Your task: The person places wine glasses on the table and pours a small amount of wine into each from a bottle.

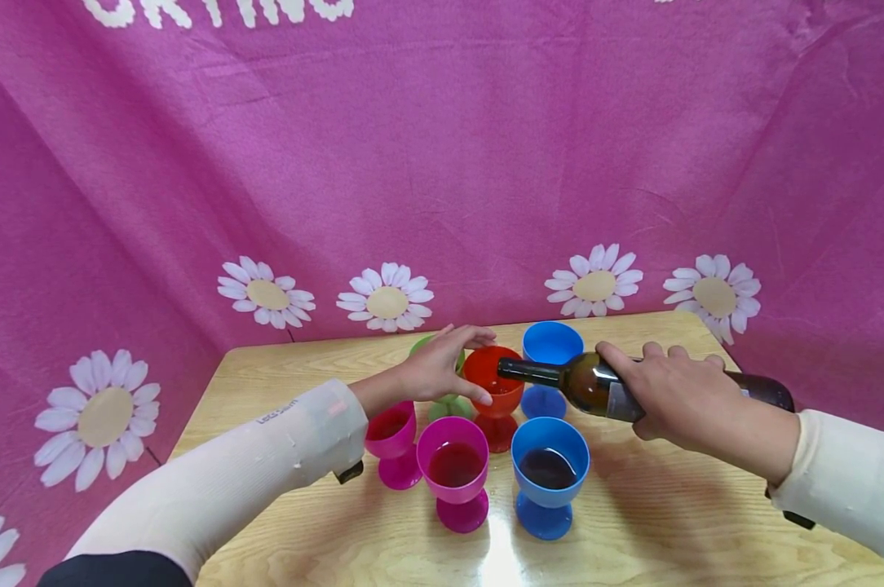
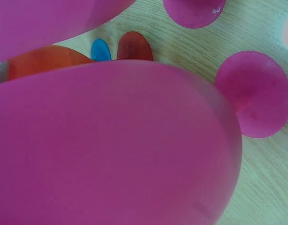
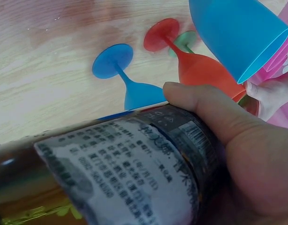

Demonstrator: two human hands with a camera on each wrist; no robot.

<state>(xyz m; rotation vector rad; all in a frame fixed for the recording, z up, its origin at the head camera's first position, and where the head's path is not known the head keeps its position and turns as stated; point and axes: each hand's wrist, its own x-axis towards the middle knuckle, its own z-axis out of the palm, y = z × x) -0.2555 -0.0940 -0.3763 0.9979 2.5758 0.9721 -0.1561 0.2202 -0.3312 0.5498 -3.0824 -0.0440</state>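
Note:
My right hand (image 1: 680, 395) grips a dark glass wine bottle (image 1: 592, 383) round its body. The bottle lies nearly level, its mouth over the bowl of a red goblet (image 1: 497, 424). My left hand (image 1: 435, 367) holds that goblet's bowl from the left, thumb at the front and fingers along the far side of the rim. The right wrist view shows the bottle's printed label (image 3: 130, 168) close up and the left hand (image 3: 273, 93) at the red goblet's rim. In the left wrist view a pink goblet (image 2: 120, 145) hides the left hand.
Two pink goblets (image 1: 453, 481) and a blue goblet (image 1: 548, 477) with dark liquid stand in front. Behind are another blue goblet (image 1: 552, 346) and a green goblet (image 1: 449, 408), partly hidden by my left hand. A pink cloth with daisies (image 1: 442, 163) hangs behind the wooden table (image 1: 295, 530).

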